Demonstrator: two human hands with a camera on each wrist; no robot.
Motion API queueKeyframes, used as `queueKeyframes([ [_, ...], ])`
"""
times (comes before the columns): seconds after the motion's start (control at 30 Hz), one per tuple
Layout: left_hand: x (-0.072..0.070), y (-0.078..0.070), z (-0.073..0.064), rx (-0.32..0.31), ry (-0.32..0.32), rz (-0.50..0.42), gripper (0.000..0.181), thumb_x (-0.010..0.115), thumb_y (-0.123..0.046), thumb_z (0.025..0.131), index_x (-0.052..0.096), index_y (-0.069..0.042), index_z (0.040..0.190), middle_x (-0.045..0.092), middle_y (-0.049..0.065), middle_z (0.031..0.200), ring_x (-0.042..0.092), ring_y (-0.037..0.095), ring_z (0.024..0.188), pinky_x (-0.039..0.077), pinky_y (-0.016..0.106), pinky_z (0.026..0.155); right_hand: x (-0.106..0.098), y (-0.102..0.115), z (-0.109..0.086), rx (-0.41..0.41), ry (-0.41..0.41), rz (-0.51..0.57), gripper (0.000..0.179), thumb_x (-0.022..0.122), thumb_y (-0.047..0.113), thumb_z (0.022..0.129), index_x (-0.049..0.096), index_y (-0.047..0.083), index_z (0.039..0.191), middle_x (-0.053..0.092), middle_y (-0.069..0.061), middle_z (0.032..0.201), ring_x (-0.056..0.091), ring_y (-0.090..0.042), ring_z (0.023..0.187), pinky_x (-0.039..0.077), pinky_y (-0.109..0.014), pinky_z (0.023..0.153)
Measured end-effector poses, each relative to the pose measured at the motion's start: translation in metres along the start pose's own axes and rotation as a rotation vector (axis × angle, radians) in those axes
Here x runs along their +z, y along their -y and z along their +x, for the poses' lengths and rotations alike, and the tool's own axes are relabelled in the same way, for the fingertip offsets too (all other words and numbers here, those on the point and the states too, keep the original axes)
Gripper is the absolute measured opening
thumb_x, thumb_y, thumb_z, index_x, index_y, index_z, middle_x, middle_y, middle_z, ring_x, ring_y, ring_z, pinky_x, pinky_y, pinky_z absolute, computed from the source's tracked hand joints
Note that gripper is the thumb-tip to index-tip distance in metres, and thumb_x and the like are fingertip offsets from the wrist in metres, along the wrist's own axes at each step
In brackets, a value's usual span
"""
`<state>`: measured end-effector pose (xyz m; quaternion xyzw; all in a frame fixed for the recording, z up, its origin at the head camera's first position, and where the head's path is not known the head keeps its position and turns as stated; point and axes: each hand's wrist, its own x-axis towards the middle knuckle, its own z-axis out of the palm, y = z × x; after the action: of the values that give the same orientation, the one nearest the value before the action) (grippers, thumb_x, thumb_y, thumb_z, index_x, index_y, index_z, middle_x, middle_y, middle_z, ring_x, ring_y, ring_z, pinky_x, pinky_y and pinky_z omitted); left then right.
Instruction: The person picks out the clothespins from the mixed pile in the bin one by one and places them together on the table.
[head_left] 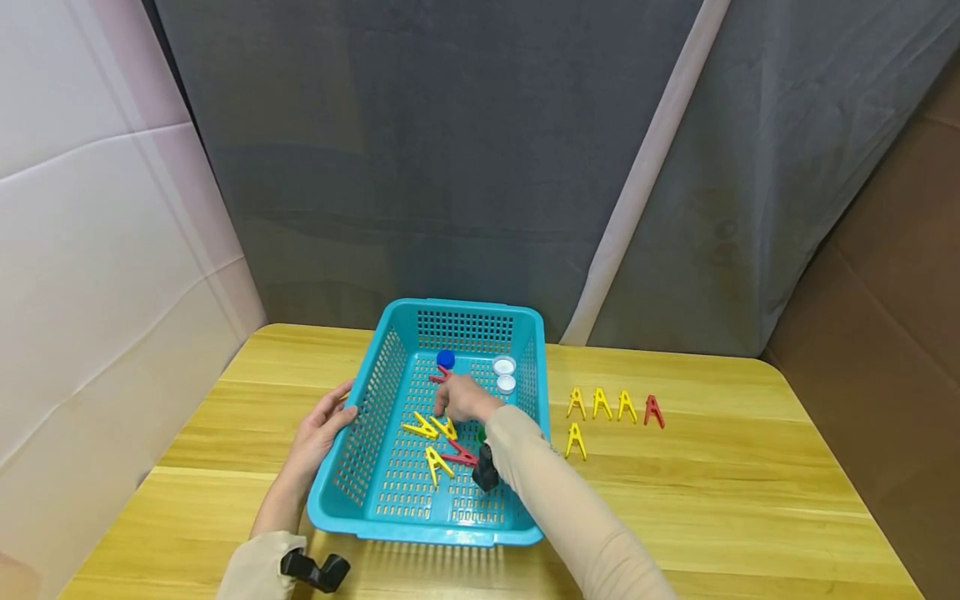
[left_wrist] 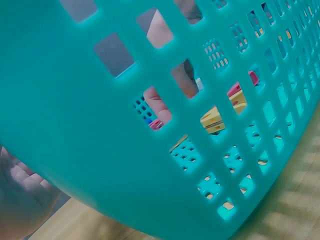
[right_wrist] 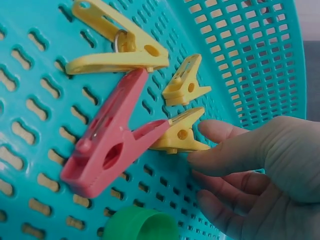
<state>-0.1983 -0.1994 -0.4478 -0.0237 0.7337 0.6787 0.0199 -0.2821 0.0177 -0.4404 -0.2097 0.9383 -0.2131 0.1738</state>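
Note:
My left hand grips the left rim of a turquoise plastic basket, fingers outside its wall. Inside the basket, my right hand has thumb and forefinger around one leg of a yellow clothespin. Its other fingers stay loosely bent. Beside that clothespin lie another yellow clothespin, a red clothespin and a third yellow clothespin. Past the hand is a second red clothespin, partly covered. A green cap sits below the fingers, mostly hidden by the sleeve in the head view.
A blue cap and two white caps lie at the basket's far end. To its right on the wooden table, several yellow clothespins and one red clothespin lie spread out. A grey curtain hangs behind.

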Motion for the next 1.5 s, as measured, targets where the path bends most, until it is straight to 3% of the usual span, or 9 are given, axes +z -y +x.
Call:
queueKeyframes([
  [0.13,-0.0002,0.0002,-0.0002,0.005,-0.002,0.008,0.051,0.046,-0.018,0.099,0.03,-0.004,0.146,0.037,0.026,0.14,0.054,-0.005,0.094,0.049,0.018,0.079,0.0003,-0.0003,-0.0003,0.025,-0.01,-0.015,0.026,0.062,-0.016,0.07,0.072,0.005,0.081,0.066,-0.002,0.082,0.049,-0.011,0.073,0.042,-0.019,0.059],
  [0.23,-0.0001,0.0005,-0.0001,0.005,-0.004,0.007,0.051,0.046,-0.018,0.099,0.03,-0.004,0.145,0.037,0.026,0.14,0.054,-0.006,0.094,0.049,0.018,0.079,0.0006,-0.001,-0.0009,0.071,-0.029,-0.022,0.018,0.064,-0.011,0.075,0.068,0.006,0.073,0.059,0.002,0.071,0.045,-0.009,0.065,0.039,-0.018,0.054],
  [0.37,0.0001,0.0009,0.0,0.008,-0.004,0.003,0.051,0.047,-0.017,0.099,0.03,-0.003,0.145,0.037,0.027,0.139,0.055,-0.006,0.094,0.049,0.018,0.079,0.0008,-0.0019,-0.0018,0.142,-0.077,-0.058,0.028,0.065,-0.004,0.078,0.051,0.009,0.058,0.045,0.003,0.059,0.038,-0.01,0.053,0.035,-0.019,0.046],
  [0.43,0.0003,0.0009,0.0,0.009,-0.005,0.002,0.051,0.047,-0.017,0.099,0.03,-0.003,0.145,0.037,0.027,0.139,0.055,-0.005,0.094,0.049,0.018,0.079,0.0007,-0.0023,-0.0021,0.182,-0.104,-0.074,0.031,0.067,-0.004,0.075,0.046,0.01,0.057,0.042,0.0,0.059,0.036,-0.012,0.052,0.035,-0.02,0.044],
  [0.6,0.0003,0.0009,0.0,0.01,-0.003,0.004,0.051,0.046,-0.018,0.099,0.03,-0.004,0.145,0.038,0.026,0.138,0.055,-0.005,0.094,0.049,0.019,0.078,0.0003,-0.0034,-0.0032,0.245,-0.143,-0.075,0.023,0.077,0.0,0.067,0.055,0.006,0.067,0.053,-0.005,0.073,0.043,-0.016,0.058,0.041,-0.024,0.047],
  [0.73,0.0002,0.0008,0.0,0.008,-0.003,0.003,0.051,0.046,-0.017,0.099,0.03,-0.004,0.145,0.038,0.025,0.138,0.055,-0.005,0.094,0.05,0.019,0.079,0.0001,-0.0041,-0.0039,0.238,-0.15,-0.073,0.023,0.079,0.002,0.066,0.057,0.006,0.073,0.056,-0.006,0.077,0.045,-0.017,0.06,0.042,-0.026,0.048],
  [0.97,0.0002,0.0009,-0.0001,0.014,0.002,-0.008,0.05,0.046,-0.016,0.099,0.03,-0.003,0.145,0.039,0.024,0.137,0.055,-0.004,0.095,0.05,0.019,0.079,-0.0013,-0.0033,-0.0051,0.138,-0.125,-0.057,0.032,0.077,-0.002,0.068,0.068,0.01,0.096,0.063,-0.003,0.094,0.052,-0.015,0.075,0.045,-0.024,0.061],
  [1.17,0.0004,0.0006,-0.0002,0.015,-0.002,-0.013,0.05,0.047,-0.016,0.099,0.031,-0.002,0.144,0.043,0.02,0.134,0.055,-0.003,0.095,0.05,0.019,0.079,-0.0009,-0.0044,-0.0031,0.131,-0.114,-0.062,0.02,0.076,-0.004,0.069,0.065,0.01,0.078,0.058,0.001,0.078,0.05,-0.013,0.07,0.044,-0.023,0.058],
  [1.5,0.0006,0.0006,0.0,0.016,-0.007,-0.012,0.05,0.048,-0.015,0.098,0.032,-0.002,0.144,0.044,0.02,0.133,0.056,-0.003,0.094,0.05,0.019,0.078,-0.0024,-0.0052,-0.0034,0.159,-0.107,-0.035,0.033,0.077,0.001,0.067,0.048,0.013,0.058,0.044,0.004,0.059,0.04,-0.011,0.054,0.035,-0.022,0.046],
])
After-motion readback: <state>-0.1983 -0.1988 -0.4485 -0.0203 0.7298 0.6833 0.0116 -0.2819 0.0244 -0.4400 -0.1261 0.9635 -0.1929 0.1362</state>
